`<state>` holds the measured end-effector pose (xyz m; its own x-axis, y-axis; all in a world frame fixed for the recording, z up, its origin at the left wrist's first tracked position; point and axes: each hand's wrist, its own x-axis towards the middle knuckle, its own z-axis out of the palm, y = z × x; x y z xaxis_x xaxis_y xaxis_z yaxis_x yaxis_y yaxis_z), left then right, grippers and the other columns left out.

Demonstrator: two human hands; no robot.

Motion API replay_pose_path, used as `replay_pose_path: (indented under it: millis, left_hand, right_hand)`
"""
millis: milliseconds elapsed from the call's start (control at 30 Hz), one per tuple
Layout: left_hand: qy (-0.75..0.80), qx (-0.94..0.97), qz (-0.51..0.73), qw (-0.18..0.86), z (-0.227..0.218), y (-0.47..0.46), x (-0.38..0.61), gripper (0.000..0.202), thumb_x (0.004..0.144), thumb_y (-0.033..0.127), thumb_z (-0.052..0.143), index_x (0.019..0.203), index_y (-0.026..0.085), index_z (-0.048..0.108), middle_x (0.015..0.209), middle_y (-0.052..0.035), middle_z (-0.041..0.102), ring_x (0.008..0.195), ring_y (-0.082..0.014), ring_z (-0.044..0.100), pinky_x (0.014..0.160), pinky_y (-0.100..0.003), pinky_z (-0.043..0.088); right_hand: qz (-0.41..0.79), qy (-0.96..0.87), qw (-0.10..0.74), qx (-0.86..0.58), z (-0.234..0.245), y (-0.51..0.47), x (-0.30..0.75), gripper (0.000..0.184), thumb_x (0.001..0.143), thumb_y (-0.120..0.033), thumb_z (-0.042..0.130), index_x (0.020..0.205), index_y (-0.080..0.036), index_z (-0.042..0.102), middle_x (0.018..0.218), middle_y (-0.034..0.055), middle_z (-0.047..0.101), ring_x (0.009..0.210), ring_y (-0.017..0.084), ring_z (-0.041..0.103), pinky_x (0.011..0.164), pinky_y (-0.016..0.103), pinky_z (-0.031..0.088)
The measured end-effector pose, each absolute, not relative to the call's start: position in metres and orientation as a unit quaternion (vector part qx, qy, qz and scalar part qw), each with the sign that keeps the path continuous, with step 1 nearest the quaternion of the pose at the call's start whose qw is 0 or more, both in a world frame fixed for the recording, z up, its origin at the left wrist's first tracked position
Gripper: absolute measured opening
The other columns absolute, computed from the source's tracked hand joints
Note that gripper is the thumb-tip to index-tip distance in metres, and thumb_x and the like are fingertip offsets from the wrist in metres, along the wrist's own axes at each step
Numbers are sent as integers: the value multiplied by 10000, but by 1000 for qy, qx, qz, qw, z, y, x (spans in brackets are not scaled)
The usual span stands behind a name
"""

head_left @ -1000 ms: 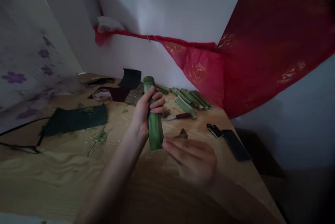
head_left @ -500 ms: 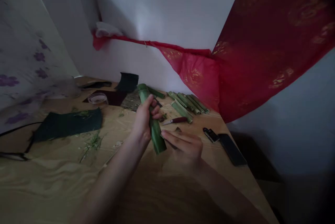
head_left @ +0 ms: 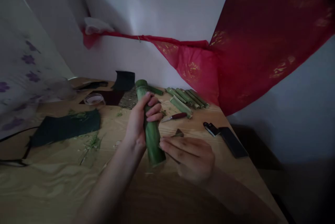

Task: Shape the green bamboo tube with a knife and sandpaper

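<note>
Gripping a green bamboo tube (head_left: 152,142) upright over the worktop (head_left: 52,182), left hand (head_left: 138,122) fingers curled tight round its upper half. Right hand (head_left: 192,156) fingers together against its lower end; pinching anything there, cannot tell. Skin smooth, glossy, unbroken: seemingly barely begun. Beyond the fingers, a knife (head_left: 176,116) and cut bamboo pieces (head_left: 187,97); shavings (head_left: 90,143) leftward.

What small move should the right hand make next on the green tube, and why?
Probably curl the right hand around the lower end of the green tube. The left hand grips the tube's middle and holds it tilted, its lower end near the table, while only the right fingertips touch it. A fuller hold would likely steady it.
</note>
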<state>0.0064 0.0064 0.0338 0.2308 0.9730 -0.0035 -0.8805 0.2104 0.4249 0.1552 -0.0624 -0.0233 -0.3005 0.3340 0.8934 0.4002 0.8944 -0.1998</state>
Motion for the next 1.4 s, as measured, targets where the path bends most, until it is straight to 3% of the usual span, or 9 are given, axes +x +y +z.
replay_pose_path:
  millis: [200,367,467,600,800,1033,1200,1300,1400]
  left_hand:
    - [135,259,633,717,40,-12,18,226,895,173,622,734,157,465,644,81,370,399,4,271,305,-82,231]
    - [104,205,619,751,27,-7,28,172,911,186,597,771,158,503,622,87,358,397,2,266,331,-81,263]
    - [94,167,621,760,20,0,29,134,946,207,533,820,161,546,599,81,359,422,-13,346,408,-93,361]
    - [120,167,648,733,24,10,17,247,994,387,457,1024,210,625,690,35,524,612,-77,569,599,-185,529]
    - [199,280,638,690,26,19,2,409,944,522,536,1108,164,648,646,52,491,466,-54,466,393,-156,420]
    - [380,462,515,614,-3,24,22,381,753,373,762,966,207,493,681,68,542,407,-63,453,341,-170,368]
    - [415,649,441,461,-13,2,43,402,799,277,662,1140,246,452,796,32,601,555,-134,554,507,-232,432]
    - [430,708,437,351,-11,-12,51,367,779,226,646,1107,229,480,819,-17,622,738,-213,619,657,-277,427]
    - [477,718,410,299,-9,-18,53,297,788,240,627,1036,230,465,757,-25,593,689,-243,602,623,-283,356]
  right_hand:
    - [-18,-802,558,-213,-18,-55,156,325,886,-19,601,1161,-140,725,996,89,796,926,158,765,834,221,638]
    - [-91,-761,592,-250,-18,-38,154,418,863,-43,669,1237,-228,691,1054,52,787,918,173,767,853,274,647]
    - [-31,-763,588,-266,-18,-29,156,335,864,-61,681,1149,-225,742,1026,51,793,880,173,772,820,257,650]
    - [20,-752,599,-274,-19,-33,167,400,853,-31,671,1176,-260,732,1043,32,791,875,177,769,803,279,651]
    - [-80,-760,575,-292,-23,-44,191,441,833,-26,690,1202,-266,718,1028,24,792,859,170,763,779,269,644]
    - [-129,-753,550,-338,-29,-44,218,470,787,-20,741,1191,-261,728,1004,31,793,825,170,757,775,265,629]
    - [-110,-705,589,-379,-10,-38,224,375,832,-68,716,1131,-291,753,1006,29,777,855,189,744,796,326,623]
    - [-126,-694,611,-358,-4,-33,218,375,827,-60,717,1111,-303,760,972,32,768,849,192,736,780,338,620]
    - [-139,-713,604,-327,-10,-31,209,435,844,-35,682,1173,-314,732,939,29,762,861,184,734,766,319,616]
